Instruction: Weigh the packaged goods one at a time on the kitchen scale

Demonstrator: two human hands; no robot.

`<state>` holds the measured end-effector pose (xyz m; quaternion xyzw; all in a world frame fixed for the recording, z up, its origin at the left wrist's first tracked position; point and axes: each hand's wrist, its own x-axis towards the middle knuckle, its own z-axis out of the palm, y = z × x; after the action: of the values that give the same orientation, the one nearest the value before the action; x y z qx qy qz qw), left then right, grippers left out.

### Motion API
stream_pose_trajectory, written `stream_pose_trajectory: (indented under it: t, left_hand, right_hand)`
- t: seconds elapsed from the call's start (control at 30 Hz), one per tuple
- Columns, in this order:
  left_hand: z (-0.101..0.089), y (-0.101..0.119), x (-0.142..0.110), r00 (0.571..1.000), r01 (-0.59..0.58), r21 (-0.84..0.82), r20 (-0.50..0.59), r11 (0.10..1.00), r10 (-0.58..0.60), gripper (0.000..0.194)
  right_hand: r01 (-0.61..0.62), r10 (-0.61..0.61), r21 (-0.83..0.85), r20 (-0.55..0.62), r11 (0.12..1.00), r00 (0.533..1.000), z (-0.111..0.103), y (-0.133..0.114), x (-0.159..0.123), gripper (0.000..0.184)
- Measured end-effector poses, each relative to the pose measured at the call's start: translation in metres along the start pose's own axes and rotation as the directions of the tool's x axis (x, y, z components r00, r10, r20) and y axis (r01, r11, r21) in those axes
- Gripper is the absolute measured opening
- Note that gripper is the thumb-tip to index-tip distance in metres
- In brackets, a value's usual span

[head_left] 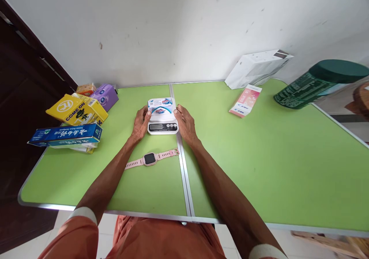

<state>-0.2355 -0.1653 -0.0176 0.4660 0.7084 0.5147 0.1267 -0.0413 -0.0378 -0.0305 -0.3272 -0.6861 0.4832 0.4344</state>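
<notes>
A small white digital scale [163,127] stands on the green table with its display and buttons facing me. On its platform lies a white soap box [160,103] with blue and red print. My left hand [141,122] is at the left side of the box, thumb against its near corner and fingers curled along the edge. On the opposite side, my right hand [185,122] has its thumb at the near right corner; its other fingers are partly hidden. Nearer to me, a pink smartwatch [150,159] lies with its strap stretched out.
At left are a blue toothpaste box [66,134], a yellow box [77,111], a purple pack [105,96] and an orange box [85,89]. At right are a pink-white carton [245,100], a white box [256,68] and a dark green canister [314,84]. A wall [178,32] borders the back.
</notes>
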Motion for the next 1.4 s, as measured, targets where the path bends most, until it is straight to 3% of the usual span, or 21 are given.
stream_pose_trajectory:
  t: [0.23,0.43,0.67,0.9,1.4]
  left_hand:
    - [0.0001,-0.0015,0.0008,1.000,0.005,0.007,0.008,1.000,-0.005,0.094]
    - [0.0012,-0.0044,0.0015,1.000,0.013,-0.003,-0.008,1.000,-0.013,0.086]
    - [0.0019,-0.0051,0.0013,1.000,0.014,-0.002,0.006,1.000,-0.014,0.091]
    - [0.0025,-0.0045,0.0015,0.999,0.032,-0.003,0.002,0.999,-0.032,0.080]
    - [0.0031,-0.0094,0.0021,1.000,0.006,-0.036,0.008,0.999,-0.006,0.089]
  right_hand:
    - [0.008,-0.008,-0.010,-0.002,1.000,1.000,0.0006,0.0007,0.0001,0.107]
    - [0.006,-0.006,-0.013,0.003,1.000,1.000,-0.0001,0.0010,0.0002,0.101]
    - [-0.005,0.006,-0.011,0.004,1.000,1.000,0.0003,0.0009,0.0006,0.105]
    - [0.005,-0.005,-0.011,-0.001,1.000,1.000,0.0010,0.0011,0.0005,0.103]
    - [0.010,-0.009,-0.024,0.013,1.000,1.000,0.0006,-0.0003,0.0012,0.106]
